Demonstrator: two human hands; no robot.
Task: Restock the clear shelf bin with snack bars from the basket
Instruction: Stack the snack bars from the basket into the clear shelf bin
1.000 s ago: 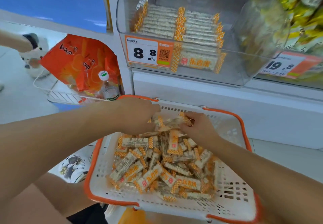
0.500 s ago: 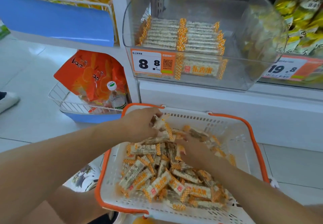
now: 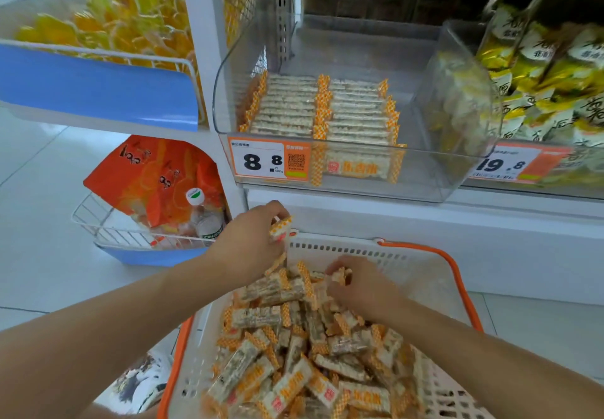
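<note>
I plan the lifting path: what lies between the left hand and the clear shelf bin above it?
In the head view, only the white shelf front lies between the left hand, holding snack bars, and the clear shelf bin.

Hands (image 3: 307,265) among basket (image 3: 457,275) snack bars (image 3: 294,353)

The basket (image 3: 464,275) sits low in front of me, full of loose snack bars (image 3: 294,353), and the clear bin (image 3: 425,170) is up on the shelf behind it with bars in two neat rows (image 3: 320,108) on its left side. My left hand (image 3: 248,248) holds a few bars (image 3: 280,226) over the basket's back left corner, and my right hand (image 3: 362,288) is down on the pile beside it. A wire rack (image 3: 108,222) with bags (image 3: 153,177) in it is off to the left.
</note>
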